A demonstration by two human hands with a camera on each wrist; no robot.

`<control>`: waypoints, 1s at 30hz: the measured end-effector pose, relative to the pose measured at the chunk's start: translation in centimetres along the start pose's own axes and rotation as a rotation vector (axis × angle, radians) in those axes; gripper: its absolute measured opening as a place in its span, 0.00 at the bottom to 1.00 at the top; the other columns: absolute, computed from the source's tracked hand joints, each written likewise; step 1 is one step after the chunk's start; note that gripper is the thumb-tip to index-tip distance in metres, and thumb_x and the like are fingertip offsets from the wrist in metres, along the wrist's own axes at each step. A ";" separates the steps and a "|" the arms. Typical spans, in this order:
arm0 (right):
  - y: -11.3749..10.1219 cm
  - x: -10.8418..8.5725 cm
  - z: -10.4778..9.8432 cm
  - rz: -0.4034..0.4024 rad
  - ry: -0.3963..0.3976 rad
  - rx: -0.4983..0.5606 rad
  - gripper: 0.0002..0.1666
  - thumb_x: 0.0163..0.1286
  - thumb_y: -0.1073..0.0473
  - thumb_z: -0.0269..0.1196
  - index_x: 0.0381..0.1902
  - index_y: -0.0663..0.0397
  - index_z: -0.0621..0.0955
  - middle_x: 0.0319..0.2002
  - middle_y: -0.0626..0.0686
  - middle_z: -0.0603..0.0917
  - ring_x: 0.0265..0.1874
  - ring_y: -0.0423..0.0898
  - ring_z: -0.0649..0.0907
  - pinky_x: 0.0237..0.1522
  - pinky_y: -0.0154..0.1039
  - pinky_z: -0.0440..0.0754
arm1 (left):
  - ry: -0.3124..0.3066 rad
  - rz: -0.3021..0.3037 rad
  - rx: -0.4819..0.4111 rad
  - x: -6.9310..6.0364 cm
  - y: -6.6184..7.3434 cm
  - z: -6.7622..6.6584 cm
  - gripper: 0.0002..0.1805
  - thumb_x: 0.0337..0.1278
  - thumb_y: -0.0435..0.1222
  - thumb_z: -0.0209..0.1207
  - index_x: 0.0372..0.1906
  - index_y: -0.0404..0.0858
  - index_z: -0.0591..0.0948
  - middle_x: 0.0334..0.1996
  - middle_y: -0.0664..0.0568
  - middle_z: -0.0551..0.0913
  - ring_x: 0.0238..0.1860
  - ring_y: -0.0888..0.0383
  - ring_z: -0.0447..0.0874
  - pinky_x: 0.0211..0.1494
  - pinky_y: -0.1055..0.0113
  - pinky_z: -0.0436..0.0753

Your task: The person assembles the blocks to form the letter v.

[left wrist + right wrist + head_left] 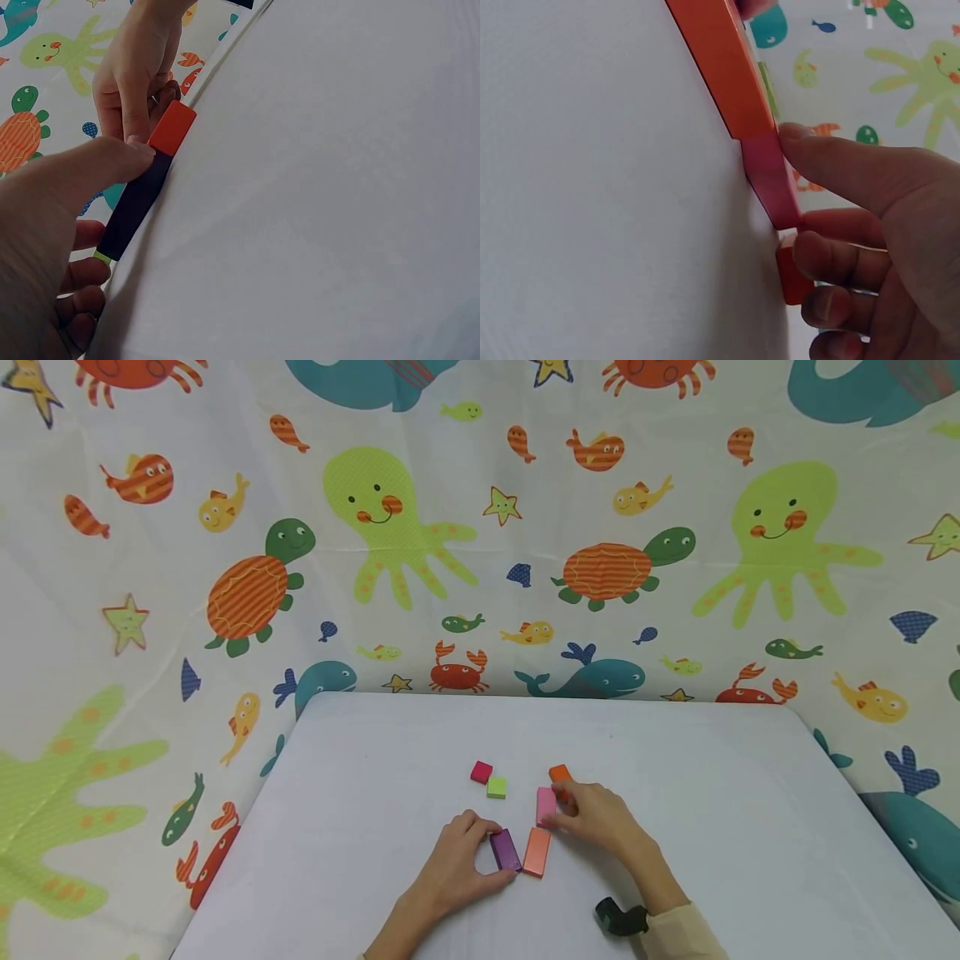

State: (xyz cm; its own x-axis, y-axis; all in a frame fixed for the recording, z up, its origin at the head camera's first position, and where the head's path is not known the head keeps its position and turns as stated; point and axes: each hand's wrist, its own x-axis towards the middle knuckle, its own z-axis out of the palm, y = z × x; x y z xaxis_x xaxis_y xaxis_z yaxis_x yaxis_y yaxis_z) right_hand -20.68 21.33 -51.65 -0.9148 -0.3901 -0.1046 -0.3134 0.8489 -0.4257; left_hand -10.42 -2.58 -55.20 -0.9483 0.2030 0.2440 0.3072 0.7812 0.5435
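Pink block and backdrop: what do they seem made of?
Pink block: probably painted wood, though plastic is possible; smooth, evenly coloured faces and crisp edges. Backdrop: likely printed fabric or thin vinyl, mostly matte, judging by faint creases and ripples.

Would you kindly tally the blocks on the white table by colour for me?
Purple rectangular block: 1
Salmon rectangular block: 1
Pink rectangular block: 1
Orange block, partly hidden: 1
Lime-green square-topped block: 1
Crimson square-topped block: 1
Total: 6 blocks

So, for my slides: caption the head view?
Left hand grips purple block, right hand pink block, on a white table.
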 end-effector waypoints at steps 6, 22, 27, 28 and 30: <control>0.3 -0.3 -0.6 -0.013 -0.041 0.023 0.39 0.56 0.38 0.74 0.63 0.46 0.80 0.26 0.43 0.74 0.30 0.40 0.73 0.32 0.37 0.71 | 0.003 0.002 -0.002 -0.1 0.0 0.0 0.28 0.44 0.58 0.72 0.50 0.51 0.81 0.40 0.62 0.75 0.42 0.66 0.69 0.48 0.67 0.74; 0.7 -0.4 -0.4 -0.026 -0.022 0.049 0.34 0.57 0.42 0.74 0.59 0.46 0.81 0.27 0.43 0.74 0.31 0.40 0.73 0.32 0.37 0.71 | 0.005 0.000 -0.001 -0.1 0.0 0.1 0.29 0.43 0.58 0.72 0.50 0.50 0.81 0.40 0.62 0.75 0.42 0.66 0.69 0.48 0.67 0.73; 0.6 -0.4 -0.5 -0.019 -0.024 0.061 0.32 0.57 0.43 0.74 0.57 0.46 0.81 0.26 0.44 0.74 0.30 0.40 0.73 0.31 0.36 0.70 | 0.022 0.019 0.006 -0.1 -0.1 0.2 0.29 0.43 0.58 0.73 0.50 0.49 0.81 0.39 0.61 0.75 0.41 0.67 0.69 0.47 0.67 0.73; 0.6 -0.5 -0.5 -0.021 -0.022 0.063 0.32 0.57 0.43 0.74 0.57 0.46 0.82 0.26 0.44 0.74 0.29 0.39 0.73 0.31 0.36 0.70 | 0.027 0.024 0.008 0.0 -0.1 0.2 0.29 0.43 0.58 0.73 0.49 0.49 0.81 0.39 0.61 0.75 0.40 0.67 0.68 0.47 0.67 0.72; 0.6 -0.4 -0.5 -0.027 -0.018 0.064 0.31 0.57 0.43 0.74 0.56 0.46 0.82 0.24 0.43 0.73 0.28 0.39 0.72 0.30 0.35 0.69 | 0.031 0.030 0.009 0.0 -0.1 0.3 0.29 0.43 0.58 0.73 0.49 0.49 0.81 0.39 0.61 0.75 0.40 0.67 0.68 0.46 0.67 0.72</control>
State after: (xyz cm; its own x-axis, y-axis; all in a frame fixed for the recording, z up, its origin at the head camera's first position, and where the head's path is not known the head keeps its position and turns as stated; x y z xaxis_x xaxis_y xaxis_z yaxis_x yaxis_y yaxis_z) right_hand -20.58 22.18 -51.43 -0.9011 -0.4199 -0.1083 -0.3208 0.8135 -0.4851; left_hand -10.44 -2.52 -55.49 -0.9356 0.2086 0.2848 0.3348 0.7805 0.5280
